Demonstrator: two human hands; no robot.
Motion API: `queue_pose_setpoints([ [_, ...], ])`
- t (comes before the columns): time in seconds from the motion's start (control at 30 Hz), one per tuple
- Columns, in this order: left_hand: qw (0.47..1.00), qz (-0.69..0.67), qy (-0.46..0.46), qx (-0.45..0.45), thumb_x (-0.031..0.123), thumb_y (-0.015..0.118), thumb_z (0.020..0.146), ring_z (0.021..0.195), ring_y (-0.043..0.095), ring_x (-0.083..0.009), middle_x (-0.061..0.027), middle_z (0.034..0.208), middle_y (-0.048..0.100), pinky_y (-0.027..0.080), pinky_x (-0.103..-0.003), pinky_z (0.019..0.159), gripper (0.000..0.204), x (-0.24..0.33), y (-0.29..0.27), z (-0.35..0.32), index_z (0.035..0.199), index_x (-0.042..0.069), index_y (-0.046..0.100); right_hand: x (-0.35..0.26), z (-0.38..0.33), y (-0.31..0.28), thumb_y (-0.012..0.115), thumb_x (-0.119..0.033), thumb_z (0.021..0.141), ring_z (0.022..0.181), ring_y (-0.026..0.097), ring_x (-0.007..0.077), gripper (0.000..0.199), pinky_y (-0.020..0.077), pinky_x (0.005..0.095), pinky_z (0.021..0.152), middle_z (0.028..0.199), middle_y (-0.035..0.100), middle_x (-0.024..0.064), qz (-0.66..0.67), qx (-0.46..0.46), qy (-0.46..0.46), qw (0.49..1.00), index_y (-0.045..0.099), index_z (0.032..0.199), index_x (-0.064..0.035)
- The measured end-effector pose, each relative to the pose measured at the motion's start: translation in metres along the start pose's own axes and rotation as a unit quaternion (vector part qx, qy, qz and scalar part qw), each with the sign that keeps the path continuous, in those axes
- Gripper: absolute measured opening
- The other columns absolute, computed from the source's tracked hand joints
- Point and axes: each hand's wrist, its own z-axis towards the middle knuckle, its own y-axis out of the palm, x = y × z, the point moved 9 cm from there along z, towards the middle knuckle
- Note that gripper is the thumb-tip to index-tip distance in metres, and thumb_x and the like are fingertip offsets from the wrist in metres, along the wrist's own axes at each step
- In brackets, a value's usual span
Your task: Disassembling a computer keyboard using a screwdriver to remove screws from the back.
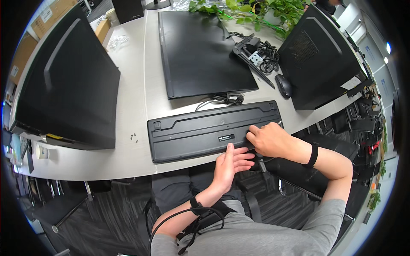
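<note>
A black keyboard (192, 138) lies underside up along the table's near edge, with a small dark label and folded feet showing. Over its right part is my right hand (269, 138), fingers pinched together; a thin light piece shows just beyond the knuckles, but what the fingers hold is hidden. My left hand (230, 166) is open at the keyboard's front edge, palm turned toward the right and thumb up against the edge. Left of the keyboard, several tiny dark screws (134, 137) are scattered on the table.
A black monitor panel (205, 53) lies flat behind the keyboard, with a coiled cable (228, 99) between them. Black computer towers stand at left (72, 85) and right (320, 59). A mouse (283, 86), bundled cables (269, 57), a paper cup (42, 152) and a leafy plant (256, 13) are also around.
</note>
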Motion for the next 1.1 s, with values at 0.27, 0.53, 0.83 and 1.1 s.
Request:
queue_pose_setpoints([
  [0.27, 0.996, 0.04, 0.052, -0.056, 0.048, 0.026, 0.12, 0.097, 0.076, -0.0233, -0.022, 0.115, 0.075, 0.061, -0.035, 0.088, 0.069, 0.019, -0.001, -0.03, 0.138, -0.009, 0.059, 0.007, 0.003, -0.002, 0.08, -0.016, 0.078, 0.069, 0.074, 0.0281, 0.03, 0.0561, 0.0398, 0.057, 0.099, 0.065, 0.0128, -0.001, -0.009, 0.008, 1.0, 0.064, 0.098, -0.0013],
  [0.53, 0.931, 0.245, 0.266, 0.047, 0.019, 0.046, 0.117, 0.096, 0.077, -0.0239, -0.0201, 0.106, 0.078, 0.061, -0.036, 0.088, 0.034, 0.11, -0.061, -0.101, 0.124, -0.007, 0.067, 0.046, -0.037, -0.009, 0.084, -0.024, 0.084, 0.072, 0.072, 0.0329, 0.035, 0.0554, 0.0435, 0.059, 0.103, 0.063, 0.0121, 0.054, 0.043, 0.078, 0.995, 0.062, 0.104, -0.0041],
  [0.83, 0.663, 0.556, 0.336, 0.373, 0.017, 0.092, 0.072, 0.151, 0.043, -0.0354, -0.0192, 0.162, 0.045, 0.031, -0.049, 0.128, 0.113, 0.164, -0.142, -0.135, 0.167, 0.004, 0.032, 0.123, -0.096, 0.038, 0.093, -0.043, 0.075, 0.102, 0.069, 0.0413, 0.085, 0.0554, 0.0505, 0.084, 0.119, 0.062, 0.0169, 0.174, -0.006, 0.293, 0.94, 0.057, 0.139, 0.0013],
  [1.1, 0.613, 0.633, 0.277, 0.383, 0.025, 0.096, 0.063, 0.15, 0.04, -0.0418, -0.0231, 0.162, 0.044, 0.031, -0.05, 0.126, 0.123, 0.161, -0.136, -0.121, 0.167, 0.003, 0.035, 0.126, -0.087, 0.05, 0.093, -0.043, 0.075, 0.099, 0.068, 0.0412, 0.084, 0.0547, 0.0498, 0.085, 0.114, 0.063, 0.0177, 0.257, 0.062, 0.269, 0.926, 0.058, 0.135, 0.0047],
])
